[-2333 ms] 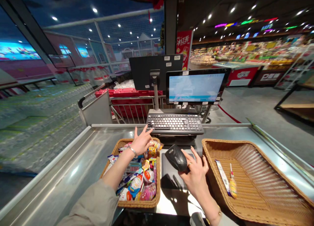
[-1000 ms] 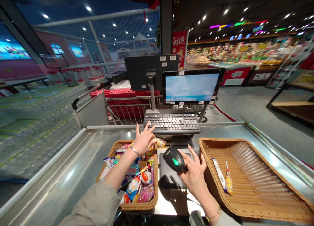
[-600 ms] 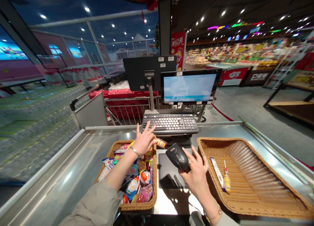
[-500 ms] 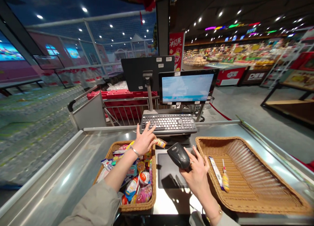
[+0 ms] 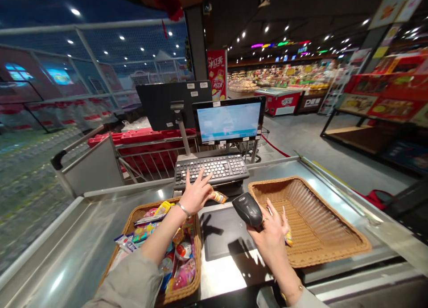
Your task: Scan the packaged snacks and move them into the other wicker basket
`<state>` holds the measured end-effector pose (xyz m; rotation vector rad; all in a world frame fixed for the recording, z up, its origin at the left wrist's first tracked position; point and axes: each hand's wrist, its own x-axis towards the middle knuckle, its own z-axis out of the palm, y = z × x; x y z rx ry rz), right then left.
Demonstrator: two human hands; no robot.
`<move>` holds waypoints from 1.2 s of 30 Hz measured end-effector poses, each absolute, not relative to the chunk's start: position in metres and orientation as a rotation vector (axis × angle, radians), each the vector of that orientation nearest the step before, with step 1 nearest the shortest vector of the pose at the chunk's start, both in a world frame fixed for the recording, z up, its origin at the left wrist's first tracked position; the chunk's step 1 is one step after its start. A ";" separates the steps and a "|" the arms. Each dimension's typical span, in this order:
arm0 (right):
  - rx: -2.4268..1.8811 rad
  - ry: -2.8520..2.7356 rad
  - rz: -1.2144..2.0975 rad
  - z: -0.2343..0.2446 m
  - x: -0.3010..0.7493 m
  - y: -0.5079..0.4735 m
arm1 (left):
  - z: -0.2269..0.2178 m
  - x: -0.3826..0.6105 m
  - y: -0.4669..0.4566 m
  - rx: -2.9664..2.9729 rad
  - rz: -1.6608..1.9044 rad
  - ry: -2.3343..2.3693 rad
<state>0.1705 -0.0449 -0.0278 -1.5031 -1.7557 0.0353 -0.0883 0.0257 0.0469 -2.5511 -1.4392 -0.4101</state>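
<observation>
My left hand point(image 5: 195, 195) is pinching a small yellow-wrapped candy point(image 5: 219, 197) between thumb and a finger, its other fingers spread just in front of the keyboard point(image 5: 214, 170). To the right of the candy is a black barcode scanner point(image 5: 247, 209), gripped in my right hand point(image 5: 270, 234), some of whose fingers are stretched out. Under my left forearm stands a wicker basket point(image 5: 198, 259) full of packaged sweets. Beyond my right hand is a second wicker basket point(image 5: 334, 258); a yellow lollipop point(image 5: 289, 237) in it is partly hidden by my fingers.
A lit screen point(image 5: 230, 122) stands behind the keyboard, beside the dark back of another monitor point(image 5: 157, 105). Between the baskets lies a dark flat pad point(image 5: 220, 241) on the metal counter point(image 5: 56, 250). Shopping carts stand behind the counter.
My view has turned to the right, so the counter, baskets and screens appear shifted left. Both hands keep their hold on the candy and the barcode scanner.
</observation>
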 end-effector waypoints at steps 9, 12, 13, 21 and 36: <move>-1.600 -1.641 -0.018 -0.028 0.196 -0.045 | 0.045 -0.058 0.043 -2.625 -0.432 -1.297; -1.633 -1.594 -0.023 -0.027 0.206 -0.045 | 0.045 -0.047 0.049 -2.647 -0.417 -1.254; -1.645 -1.580 -0.026 -0.027 0.209 -0.046 | 0.045 -0.043 0.051 -2.655 -0.409 -1.242; -1.740 -1.435 -0.091 -0.026 0.237 -0.049 | 0.044 -0.013 0.060 -2.737 -0.402 -1.140; -1.841 -1.224 -0.240 -0.036 0.290 -0.055 | 0.030 0.052 0.082 -2.830 -0.383 -0.892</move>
